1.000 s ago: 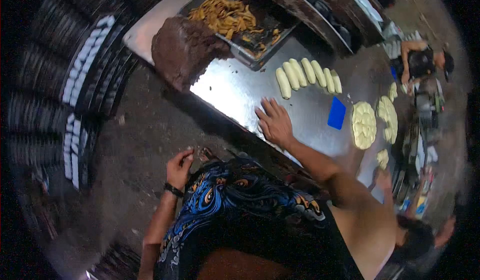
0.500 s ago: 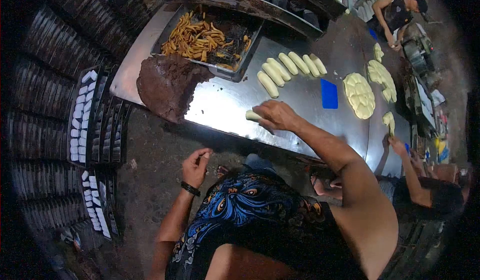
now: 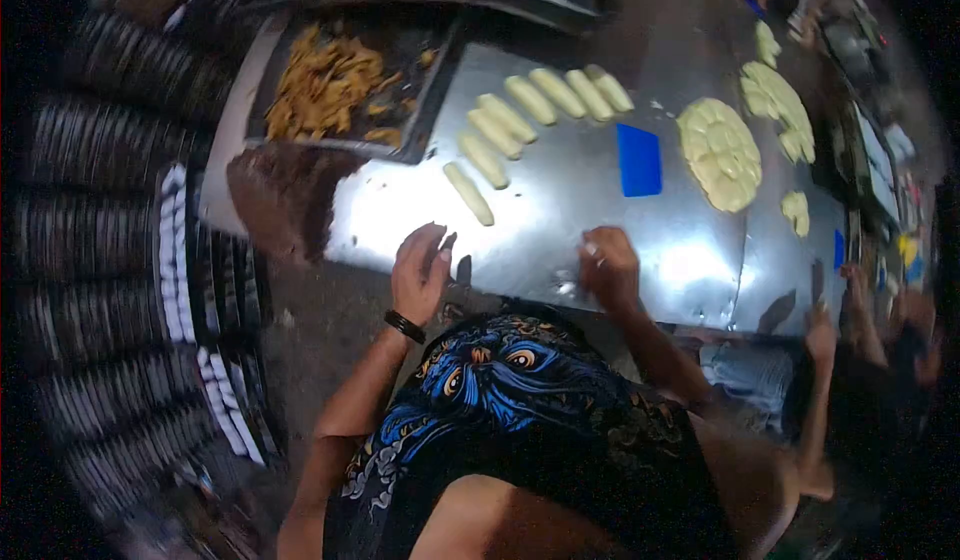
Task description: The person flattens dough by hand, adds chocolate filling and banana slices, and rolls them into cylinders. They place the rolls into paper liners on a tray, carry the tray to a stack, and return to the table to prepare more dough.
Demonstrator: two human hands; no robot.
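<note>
Head view: left hand at steel worktop edge, fingers loosely spread, empty, near dough roll. Right hand fisted on worktop; contents cannot tell.

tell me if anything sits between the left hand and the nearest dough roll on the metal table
Nothing visible does. The left hand is at the table edge, and only bare shiny metal lies between it and the nearest dough roll.

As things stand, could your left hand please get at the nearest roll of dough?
Probably yes. The left hand rests open at the table's near edge, and the nearest dough roll lies just beyond its fingertips with only bare metal between them.
</note>
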